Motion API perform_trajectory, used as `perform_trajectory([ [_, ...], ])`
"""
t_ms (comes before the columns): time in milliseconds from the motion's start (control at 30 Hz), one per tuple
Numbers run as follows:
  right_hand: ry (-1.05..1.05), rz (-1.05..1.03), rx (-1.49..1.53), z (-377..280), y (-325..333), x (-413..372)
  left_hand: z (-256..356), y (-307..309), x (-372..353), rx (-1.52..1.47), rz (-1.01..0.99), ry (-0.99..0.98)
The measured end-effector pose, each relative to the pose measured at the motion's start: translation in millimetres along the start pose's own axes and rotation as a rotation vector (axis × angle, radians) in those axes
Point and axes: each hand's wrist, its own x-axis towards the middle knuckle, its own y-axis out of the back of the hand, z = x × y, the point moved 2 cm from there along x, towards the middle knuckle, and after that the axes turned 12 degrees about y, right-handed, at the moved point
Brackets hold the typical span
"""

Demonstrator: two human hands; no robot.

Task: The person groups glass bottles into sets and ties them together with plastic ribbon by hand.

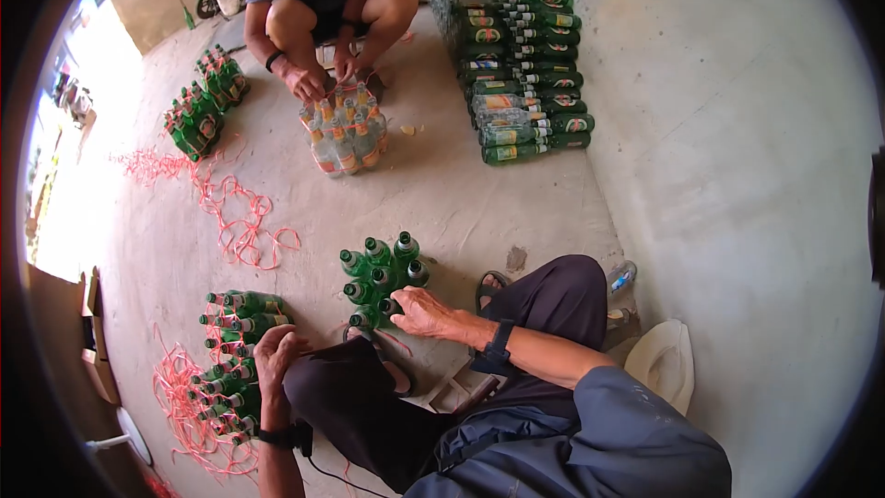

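Green glass bottles (380, 278) stand upright in a loose cluster on the floor before me. My right hand (427, 313) reaches to the near side of this cluster, its fingers round the neck of one green bottle (388, 307). My left hand (277, 350) is beside my left knee, fingers loosely bent and apart, with nothing visible in it. Just left of that hand are bundles of green bottles (249, 323) bound with pink string. A tangle of pink string (184, 397) lies along their left side.
Across from me a person squats, both hands (309, 83) at string on a bundle of clear bottles (346, 143). Bottles are stacked on their sides (535, 83) by the wall. Tied green bundles (198, 115) and loose pink string (241, 217) lie left. A pale hat (678, 360) is right.
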Motion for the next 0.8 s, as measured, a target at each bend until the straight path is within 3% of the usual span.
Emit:
perform_trajectory([
  [133,0.167,0.055,0.04,-46,61,-6,33,-8,-58,0.017,-0.039,-0.186],
  [233,0.237,0.027,-0.039,-75,118,-18,30,-22,-77,0.403,0.051,-0.313],
  [333,0.162,-0.021,-0.183,-88,175,-37,30,-39,-87,0.9,0.297,-0.708],
  [533,0.052,0.262,-0.309,-62,243,-86,33,-39,-80,0.902,0.304,-0.752],
  [700,-0.316,0.581,-0.034,0,252,-135,37,-41,-73,0.938,0.228,-0.702],
  [800,-0.409,0.57,-0.028,32,239,-167,37,-42,-70,0.927,0.242,-0.73],
])
